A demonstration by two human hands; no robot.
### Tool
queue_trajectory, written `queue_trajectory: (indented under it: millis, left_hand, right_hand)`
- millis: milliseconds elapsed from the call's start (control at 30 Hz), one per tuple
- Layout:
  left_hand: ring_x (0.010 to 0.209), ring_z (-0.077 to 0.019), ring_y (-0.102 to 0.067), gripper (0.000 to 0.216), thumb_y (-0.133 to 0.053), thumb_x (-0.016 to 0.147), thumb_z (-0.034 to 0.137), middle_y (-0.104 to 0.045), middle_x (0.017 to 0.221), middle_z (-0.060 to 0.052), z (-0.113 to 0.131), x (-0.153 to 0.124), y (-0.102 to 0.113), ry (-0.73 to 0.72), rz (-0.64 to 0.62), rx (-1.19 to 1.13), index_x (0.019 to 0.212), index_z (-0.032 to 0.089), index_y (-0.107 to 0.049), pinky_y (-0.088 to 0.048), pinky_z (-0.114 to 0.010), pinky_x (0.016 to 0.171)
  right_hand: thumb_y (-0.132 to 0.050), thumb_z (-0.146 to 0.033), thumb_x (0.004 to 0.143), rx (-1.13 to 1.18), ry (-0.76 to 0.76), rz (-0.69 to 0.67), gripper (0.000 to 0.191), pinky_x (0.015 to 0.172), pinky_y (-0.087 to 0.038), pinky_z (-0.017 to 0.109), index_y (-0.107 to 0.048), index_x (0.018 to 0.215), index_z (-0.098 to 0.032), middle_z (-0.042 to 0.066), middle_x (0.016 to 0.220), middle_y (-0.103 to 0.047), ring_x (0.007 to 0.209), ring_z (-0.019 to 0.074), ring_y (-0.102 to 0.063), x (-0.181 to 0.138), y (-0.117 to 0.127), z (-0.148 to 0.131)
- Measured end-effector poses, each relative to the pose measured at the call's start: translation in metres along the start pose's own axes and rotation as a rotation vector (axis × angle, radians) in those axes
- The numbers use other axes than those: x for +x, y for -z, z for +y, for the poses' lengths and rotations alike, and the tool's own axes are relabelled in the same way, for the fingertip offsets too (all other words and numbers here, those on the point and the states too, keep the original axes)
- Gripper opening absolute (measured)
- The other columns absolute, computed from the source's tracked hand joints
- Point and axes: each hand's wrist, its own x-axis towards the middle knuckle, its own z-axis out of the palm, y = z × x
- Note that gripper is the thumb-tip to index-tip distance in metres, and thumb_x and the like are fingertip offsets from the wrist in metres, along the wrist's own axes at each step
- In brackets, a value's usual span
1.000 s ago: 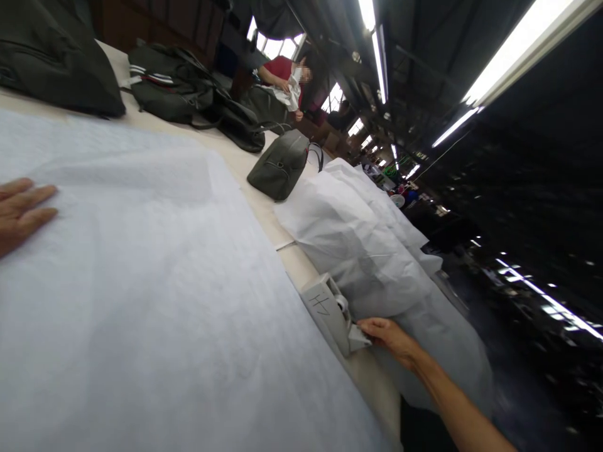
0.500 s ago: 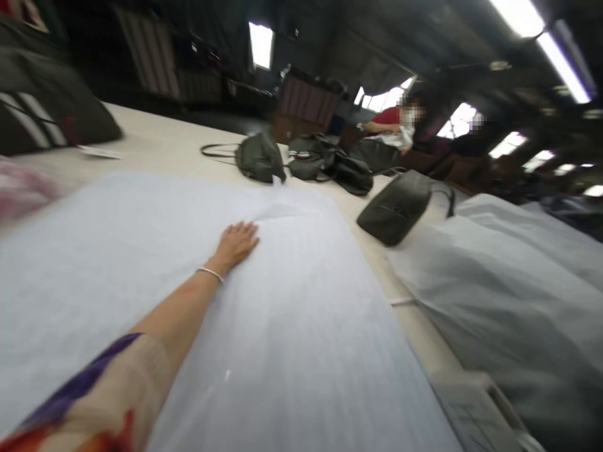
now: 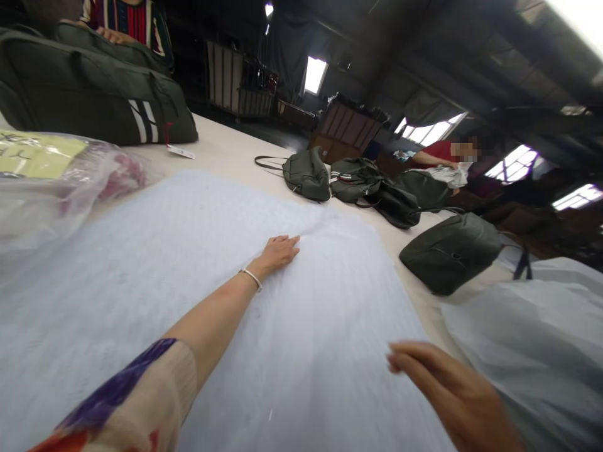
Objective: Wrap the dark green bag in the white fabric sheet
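Observation:
A large pale bluish-white sheet of thin material (image 3: 320,351) lies spread over the table, with faint creases near its far end. My left hand (image 3: 279,252), a bracelet at its wrist, rests flat on the sheet with the fingers stretched out. Over the sheet's right edge is my right hand (image 3: 452,389), smeared a little by motion. Its fingers point left, nothing visible in them; whether it touches the sheet I cannot tell.
Several dark green bags, one a backpack (image 3: 450,254), stand along the far table edge (image 3: 230,141). A striped duffel bag (image 3: 94,94) and clear plastic packaging (image 3: 56,194) lie left. Greyish sheeting (image 3: 541,339) drapes at right. Two people stand beyond the table.
My right hand has come into view at the lower right. The view has swung left, showing more of the duffel bag and a person behind it. My left hand stays on the sheet.

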Motion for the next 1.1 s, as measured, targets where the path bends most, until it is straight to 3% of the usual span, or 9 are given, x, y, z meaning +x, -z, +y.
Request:
queue_trajectory:
  millis: [100,200,400,567,767,867,967,1033,1100]
  left_hand:
    - [0.13,-0.0303,-0.054,0.056,-0.044,0.093,0.022,-0.063,0.136,-0.01,-0.018,0.018,0.019,-0.039,-0.108,-0.077,0.149,0.025,-0.043,-0.039,-0.046,0.107]
    - [0.119,-0.0233,-0.062,0.067,-0.042,0.087,0.012,-0.067,0.132,-0.006,-0.036,0.034,0.032,-0.093,-0.185,-0.191,0.153,0.024,-0.037,-0.046,-0.034,0.1]
    - [0.112,-0.0172,-0.066,0.081,-0.042,0.077,0.005,-0.069,0.128,-0.003,-0.058,0.054,0.029,-0.185,-0.249,-0.384,0.156,0.02,-0.029,-0.048,-0.023,0.09]
    - [0.113,-0.0187,-0.065,0.078,-0.042,0.078,0.006,-0.069,0.129,-0.003,-0.063,0.059,0.024,-0.197,-0.258,-0.455,0.154,0.021,-0.033,-0.048,-0.025,0.091]
    - [0.116,-0.0185,-0.064,0.079,-0.041,0.075,0.004,-0.067,0.131,-0.006,-0.063,0.058,0.026,-0.191,-0.264,-0.516,0.153,0.017,-0.035,-0.048,-0.026,0.096]
    - [0.116,-0.0179,-0.064,0.077,-0.041,0.076,0.005,-0.068,0.131,-0.006,-0.062,0.053,0.027,-0.191,-0.252,-0.537,0.151,0.018,-0.037,-0.049,-0.026,0.096]
    - [0.117,-0.0174,-0.063,0.071,-0.042,0.079,0.008,-0.068,0.13,-0.006,-0.059,0.046,0.028,-0.181,-0.222,-0.545,0.15,0.017,-0.039,-0.048,-0.027,0.099]
    - [0.117,-0.0175,-0.063,0.068,-0.042,0.081,0.01,-0.067,0.131,-0.006,-0.056,0.043,0.029,-0.161,-0.198,-0.548,0.149,0.016,-0.04,-0.048,-0.027,0.099]
    - [0.115,-0.0175,-0.064,0.065,-0.042,0.082,0.01,-0.068,0.129,-0.006,-0.053,0.043,0.029,-0.133,-0.185,-0.551,0.147,0.016,-0.043,-0.049,-0.026,0.098]
  right_hand:
    - [-0.068,-0.045,0.079,0.211,0.094,-0.237,0.025,0.077,-0.056,0.037,-0.069,0.091,-0.023,0.004,0.077,-0.072,0.077,0.024,-0.07,0.074,-0.064,-0.058]
    - [-0.07,-0.027,0.074,0.306,0.113,-0.456,0.04,0.069,-0.054,0.032,-0.056,0.111,-0.02,-0.001,0.071,-0.071,0.066,0.0189,-0.068,0.149,-0.113,-0.094]
    - [-0.07,-0.022,0.079,0.145,0.1,-0.616,0.021,0.055,-0.045,0.022,-0.049,0.083,-0.021,0.0,0.072,-0.072,0.064,0.0141,-0.067,0.226,-0.152,-0.101]
    - [-0.077,-0.019,0.073,-0.203,-0.02,-0.593,0.027,0.049,-0.045,0.024,-0.05,0.068,-0.022,-0.001,0.058,-0.067,0.055,0.0162,-0.065,0.248,-0.172,-0.094]
    - [-0.089,-0.034,0.061,-0.446,-0.037,-0.595,0.036,0.052,-0.042,0.031,-0.056,0.061,-0.022,0.004,0.058,-0.066,0.056,0.0231,-0.065,0.264,-0.173,-0.095]
    - [-0.088,-0.055,0.06,-0.549,0.03,-0.411,0.047,0.057,-0.042,0.033,-0.056,0.07,-0.022,0.004,0.063,-0.066,0.066,0.0259,-0.065,0.259,-0.166,-0.083]
    - [-0.082,-0.062,0.066,-0.414,0.067,-0.292,0.05,0.058,-0.044,0.032,-0.057,0.085,-0.023,0.002,0.074,-0.067,0.07,0.0233,-0.064,0.241,-0.159,-0.07]
    - [-0.072,-0.063,0.076,-0.264,0.084,-0.209,0.046,0.063,-0.048,0.032,-0.058,0.093,-0.023,0.002,0.082,-0.069,0.073,0.0227,-0.065,0.221,-0.158,-0.066]
    - [-0.056,-0.061,0.089,-0.204,0.202,-0.043,0.044,0.081,-0.052,0.039,-0.06,0.11,-0.023,0.008,0.107,-0.071,0.095,0.0267,-0.067,0.196,-0.163,-0.064]
